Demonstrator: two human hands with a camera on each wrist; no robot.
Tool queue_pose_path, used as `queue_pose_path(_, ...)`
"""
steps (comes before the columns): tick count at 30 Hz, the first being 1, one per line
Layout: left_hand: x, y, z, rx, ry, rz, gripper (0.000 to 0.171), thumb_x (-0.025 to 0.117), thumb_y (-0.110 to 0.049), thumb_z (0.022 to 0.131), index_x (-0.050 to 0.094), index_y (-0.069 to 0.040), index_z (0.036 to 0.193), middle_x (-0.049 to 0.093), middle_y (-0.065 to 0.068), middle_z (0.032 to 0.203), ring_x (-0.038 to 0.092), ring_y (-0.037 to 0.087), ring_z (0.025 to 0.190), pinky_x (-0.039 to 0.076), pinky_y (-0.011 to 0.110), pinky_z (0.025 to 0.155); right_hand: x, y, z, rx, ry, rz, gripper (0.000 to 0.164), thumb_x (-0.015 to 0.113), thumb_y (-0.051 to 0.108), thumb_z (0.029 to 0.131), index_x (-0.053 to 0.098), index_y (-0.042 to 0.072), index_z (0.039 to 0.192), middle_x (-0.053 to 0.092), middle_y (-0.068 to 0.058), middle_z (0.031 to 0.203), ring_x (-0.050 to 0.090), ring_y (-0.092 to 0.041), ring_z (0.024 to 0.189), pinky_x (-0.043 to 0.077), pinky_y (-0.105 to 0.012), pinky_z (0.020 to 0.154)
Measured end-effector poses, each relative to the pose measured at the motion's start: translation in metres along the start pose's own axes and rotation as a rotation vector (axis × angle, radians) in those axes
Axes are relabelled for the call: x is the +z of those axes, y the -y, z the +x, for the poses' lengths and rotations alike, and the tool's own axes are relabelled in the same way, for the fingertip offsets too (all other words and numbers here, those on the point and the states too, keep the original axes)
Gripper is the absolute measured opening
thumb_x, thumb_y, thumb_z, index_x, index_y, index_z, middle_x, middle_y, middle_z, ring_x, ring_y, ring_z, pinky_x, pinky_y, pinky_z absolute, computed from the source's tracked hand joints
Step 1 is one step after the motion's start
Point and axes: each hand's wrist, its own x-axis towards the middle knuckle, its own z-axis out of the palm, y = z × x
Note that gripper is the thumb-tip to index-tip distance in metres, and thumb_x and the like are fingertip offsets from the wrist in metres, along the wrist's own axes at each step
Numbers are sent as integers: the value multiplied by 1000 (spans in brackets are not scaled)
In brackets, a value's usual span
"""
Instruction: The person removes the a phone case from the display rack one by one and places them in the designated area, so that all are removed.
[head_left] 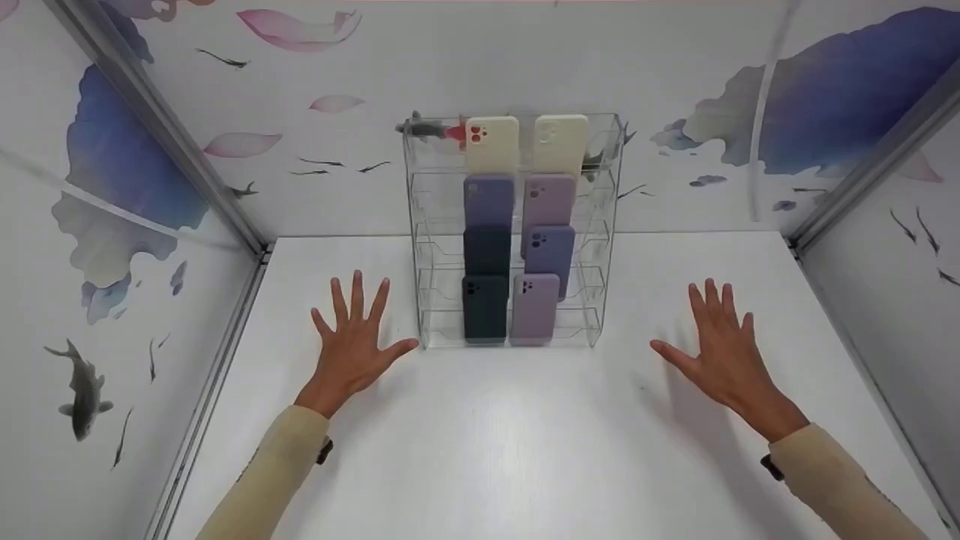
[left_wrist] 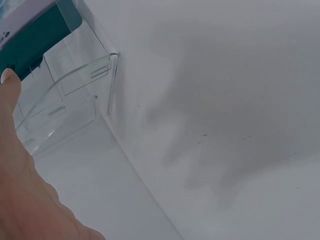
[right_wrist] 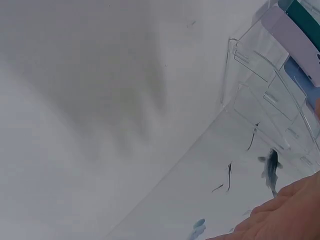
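Observation:
My left hand has its fingers spread, palm toward the white table, left of a clear acrylic rack. On the rack's other side, my right hand is spread the same way, farther from it. Neither hand holds anything. Tiered in the rack are phone cases in two columns: cream cases on top, then blue-violet and lilac ones, with a dark teal case and a lilac case in the lowest tier. The left wrist view shows my thumb overlapping the teal case.
The rack stands at the back of the white table, against a back wall printed with fish and petals. Side walls with metal frame posts border the table left and right. Hand shadows fall on the tabletop.

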Motion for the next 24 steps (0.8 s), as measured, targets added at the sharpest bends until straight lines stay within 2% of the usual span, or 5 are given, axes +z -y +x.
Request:
queue_pose_path(6, -1, 0, 7, -20, 37, -103, 116, 62, -82, 95, 7, -24, 179, -13, 19, 184, -21, 51, 165, -1, 89, 119, 1, 3, 6, -65, -151, 80, 99, 88, 35, 95, 35, -4, 169, 32, -33, 173, 23, -53, 163, 22, -80, 124)
queue_pose_path(12, -3, -1, 14, -17, 37, -205, 116, 67, -76, 97, 7, -22, 180, -10, 20, 184, -17, 51, 166, 1, 86, 122, 3, 9, 11, -157, -292, 117, 87, 94, 17, 88, 50, -8, 159, 48, -31, 164, 43, -52, 153, 39, -75, 117)
queue_pose_path(17, -5, -1, 20, -20, 20, -322, 115, 70, -72, 98, 6, -23, 180, -6, 19, 185, -13, 48, 168, 0, 82, 126, 4, 16, 15, -187, -327, 144, 82, 95, 12, 86, 54, -9, 155, 54, -30, 159, 50, -49, 149, 43, -72, 115)
queue_pose_path(24, -10, -2, 28, -27, 3, -476, 108, 71, -64, 102, 6, -26, 180, 1, 15, 185, -5, 40, 170, 0, 73, 131, 5, 27, 23, -193, -325, 206, 75, 94, 7, 87, 59, -8, 152, 59, -29, 155, 53, -46, 146, 43, -69, 117)
